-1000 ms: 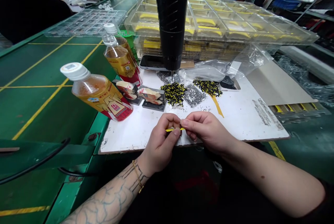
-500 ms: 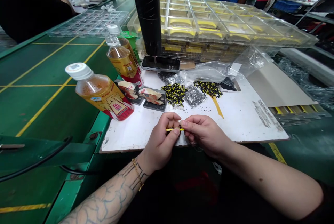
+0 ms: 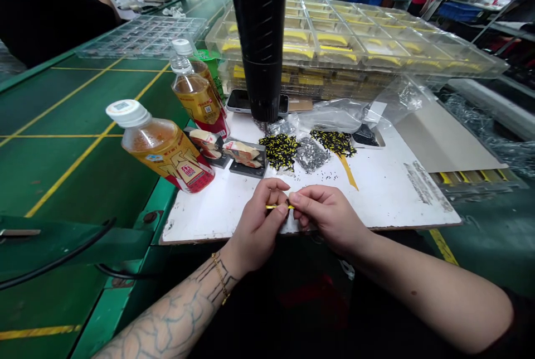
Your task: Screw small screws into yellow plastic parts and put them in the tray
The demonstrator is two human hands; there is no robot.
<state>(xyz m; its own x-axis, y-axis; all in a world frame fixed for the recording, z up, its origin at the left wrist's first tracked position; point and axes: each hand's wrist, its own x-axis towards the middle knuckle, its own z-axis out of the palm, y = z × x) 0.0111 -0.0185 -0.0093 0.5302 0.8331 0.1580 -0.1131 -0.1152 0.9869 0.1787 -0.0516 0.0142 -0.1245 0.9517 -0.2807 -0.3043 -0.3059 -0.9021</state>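
Observation:
My left hand (image 3: 256, 219) and my right hand (image 3: 324, 215) meet above the white work board (image 3: 397, 203). Between them is a thin yellow strip (image 3: 276, 207). My left thumb and forefinger pinch it, and my right fingertips close on its end, where the fingers hide part of it. Just beyond my hands lie a heap of small black-and-yellow pieces (image 3: 279, 151) and a second such heap (image 3: 333, 141). Between the heaps sits a pile of small silvery parts (image 3: 310, 154) on clear plastic.
A black hanging electric screwdriver (image 3: 257, 41) stands over a phone (image 3: 267, 103). Two tea bottles (image 3: 165, 153) and snack packets (image 3: 241, 153) stand left of my hands. Stacked clear trays (image 3: 334, 41) hold yellow parts behind the board. A green bench (image 3: 83, 141) extends left.
The black hanging tool has shifted right, now covering the phone's right part. My hands stay together on the yellow strip, with only slight movement.

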